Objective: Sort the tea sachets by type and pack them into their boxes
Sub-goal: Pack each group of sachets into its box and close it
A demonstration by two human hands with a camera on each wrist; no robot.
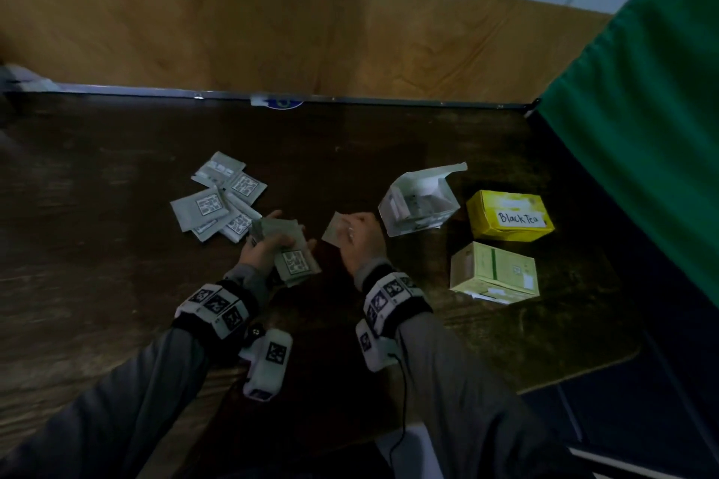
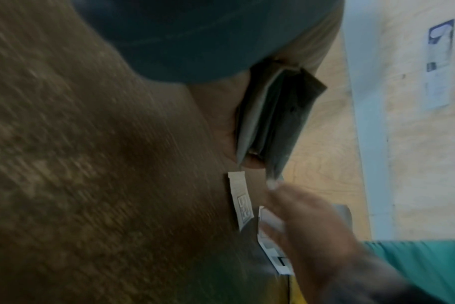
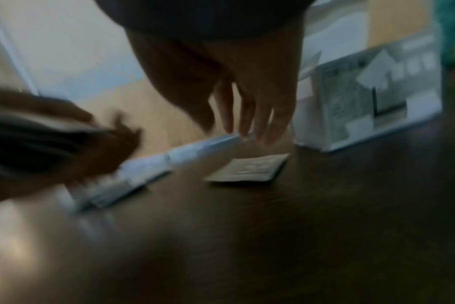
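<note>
My left hand (image 1: pixel 264 245) grips a stack of sachets (image 1: pixel 293 257). At three o'clock my right hand (image 1: pixel 360 241), fingers loosely spread, hovers over one sachet (image 3: pixel 249 169) on the table (image 1: pixel 116 245). Loose sachets (image 1: pixel 218 198) lie at eleven, the open white box (image 1: pixel 418 202) at one, two shut boxes beyond.

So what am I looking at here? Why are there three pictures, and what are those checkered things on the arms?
No robot here, just a person sorting tea. The big picture comes from a camera on their head. The other two, both blurry, come from cameras strapped to each wrist; the checkered bands are part of those straps.

The left hand holds a stack of sachets. The right hand is over a single sachet; the right wrist view shows it lying flat on the dark table, fingers spread above it.

More loose sachets lie to the left. To the right sit an open white box, a yellow box marked Black Tea, and a pale green box.
</note>
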